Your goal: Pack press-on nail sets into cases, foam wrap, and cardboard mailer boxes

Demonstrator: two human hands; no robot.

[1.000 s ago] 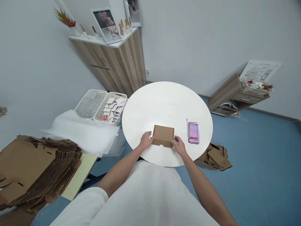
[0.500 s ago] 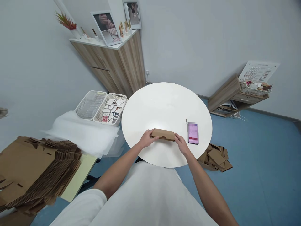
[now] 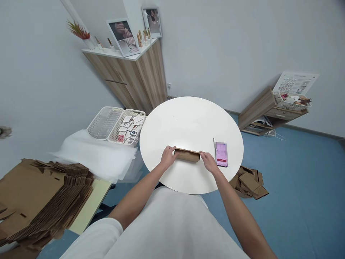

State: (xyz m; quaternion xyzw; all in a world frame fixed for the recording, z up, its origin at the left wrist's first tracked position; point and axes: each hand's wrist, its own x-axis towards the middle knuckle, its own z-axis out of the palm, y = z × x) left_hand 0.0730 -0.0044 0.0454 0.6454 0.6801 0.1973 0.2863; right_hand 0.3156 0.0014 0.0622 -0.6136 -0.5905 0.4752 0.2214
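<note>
Head view shows us two bare hands holding one small brown cardboard box (image 3: 187,155) between them. The left hand (image 3: 167,158) is at the left end of the box, and its fingers (image 3: 171,149) are bent around that end and press on it. The right hand (image 3: 208,162) is at the right end, and its fingers (image 3: 203,155) are bent and press on that end too. So both hands are gripping the box, one on each side.

The box sits over the round white table (image 3: 188,118), close to the near edge and about in the middle from left to right. We cannot tell if it touches the table top. It looks long and thin from here, because we see only its narrow side. It is plain brown with no print.

We count one phone with a pink screen (image 3: 221,154), lying flat on the table just beside the right hand, near the right edge.

Off the left edge we count two white plastic baskets (image 3: 104,122) side by side. One is full of small cards. Nearer to us is one big stack of flat brown cardboard sheets (image 3: 45,194).
</note>
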